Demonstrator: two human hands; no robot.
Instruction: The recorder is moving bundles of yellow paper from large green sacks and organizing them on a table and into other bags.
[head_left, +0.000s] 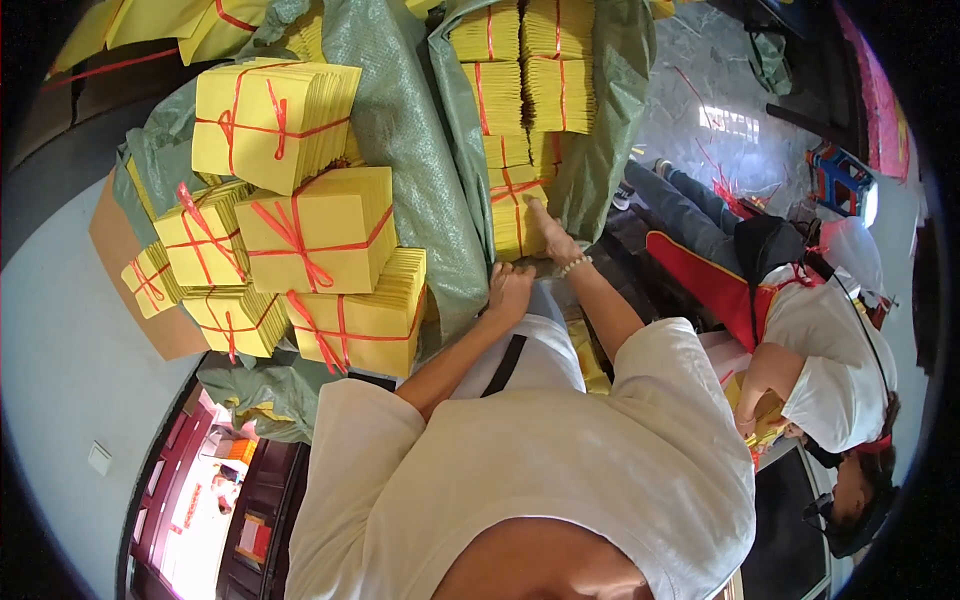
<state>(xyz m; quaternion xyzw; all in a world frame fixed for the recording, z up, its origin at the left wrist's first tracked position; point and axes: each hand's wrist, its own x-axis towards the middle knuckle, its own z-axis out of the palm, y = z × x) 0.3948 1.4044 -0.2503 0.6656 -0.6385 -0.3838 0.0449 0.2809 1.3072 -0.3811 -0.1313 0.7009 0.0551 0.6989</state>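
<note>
A bundle of yellow paper, tied crosswise with red plastic string, lies at the near end of a green woven sack. My right hand, with a beaded bracelet on its wrist, reaches along the bundle's right side; its fingers are stretched out and touch the bundle. Just nearer to me, my left hand is curled at the sack's mouth, seemingly on its edge, close under the bundle. Its fingertips are partly hidden. More tied yellow bundles fill the sack beyond, in two rows.
On the left, several tied yellow bundles are stacked on another green sack beside a cardboard sheet. To the right, another person in a white shirt handles yellow paper. Red string scraps litter the floor near a blue stool.
</note>
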